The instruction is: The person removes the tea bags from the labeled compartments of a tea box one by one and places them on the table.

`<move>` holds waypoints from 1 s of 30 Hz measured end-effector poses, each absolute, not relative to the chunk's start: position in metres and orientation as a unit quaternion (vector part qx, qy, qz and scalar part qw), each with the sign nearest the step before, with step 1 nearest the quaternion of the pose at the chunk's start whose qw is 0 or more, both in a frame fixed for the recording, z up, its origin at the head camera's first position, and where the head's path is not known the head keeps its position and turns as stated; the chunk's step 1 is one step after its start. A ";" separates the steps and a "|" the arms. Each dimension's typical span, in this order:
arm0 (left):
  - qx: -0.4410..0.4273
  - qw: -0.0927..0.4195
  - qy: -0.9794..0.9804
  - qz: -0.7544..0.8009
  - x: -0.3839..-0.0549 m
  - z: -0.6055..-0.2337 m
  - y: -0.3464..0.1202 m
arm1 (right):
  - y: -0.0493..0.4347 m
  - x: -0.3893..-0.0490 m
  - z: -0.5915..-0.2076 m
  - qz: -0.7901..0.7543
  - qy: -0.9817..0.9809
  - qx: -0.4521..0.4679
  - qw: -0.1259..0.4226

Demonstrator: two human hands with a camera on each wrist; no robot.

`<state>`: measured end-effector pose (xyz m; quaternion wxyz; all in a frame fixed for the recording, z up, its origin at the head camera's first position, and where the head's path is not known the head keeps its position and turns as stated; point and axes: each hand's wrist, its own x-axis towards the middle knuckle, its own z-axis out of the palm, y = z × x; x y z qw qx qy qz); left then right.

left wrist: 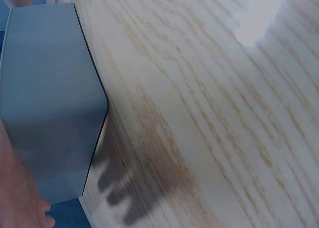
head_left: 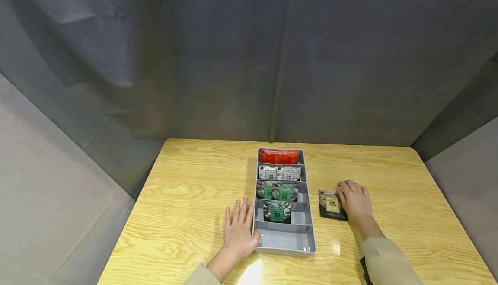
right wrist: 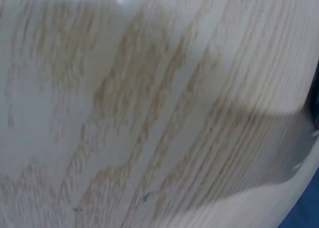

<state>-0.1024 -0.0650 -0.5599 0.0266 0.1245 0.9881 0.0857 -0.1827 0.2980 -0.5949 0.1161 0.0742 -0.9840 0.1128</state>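
dark packet flat on table, right hand fingers touching its right edge

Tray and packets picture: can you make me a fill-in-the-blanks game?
1. The farthest compartment of the grey tray holds a ____ packet.
2. The nearest compartment is ____.
3. The right hand touches a dark packet lying on the ____.
4. The left hand lies ____ beside the tray.

Missing words: red; empty; table; flat

Light wood table w/ rounded corners. Grey divided tray sits mid-table, nr the front edge. Dark packet lies flat just right of it.
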 end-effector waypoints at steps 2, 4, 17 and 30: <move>0.125 0.026 0.988 0.088 -0.102 -0.560 -0.065 | 0.294 -0.181 -0.592 0.127 -0.980 0.073 0.134; 0.124 0.029 0.988 0.089 -0.102 -0.560 -0.064 | 0.288 -0.179 -0.589 0.148 -0.972 0.080 0.163; 0.119 0.036 0.988 0.095 -0.102 -0.557 -0.064 | 0.223 -0.171 -0.554 0.275 -0.888 0.221 0.294; 0.119 0.040 0.988 0.085 -0.102 -0.556 -0.063 | 0.181 -0.158 -0.546 0.216 -0.895 0.309 0.236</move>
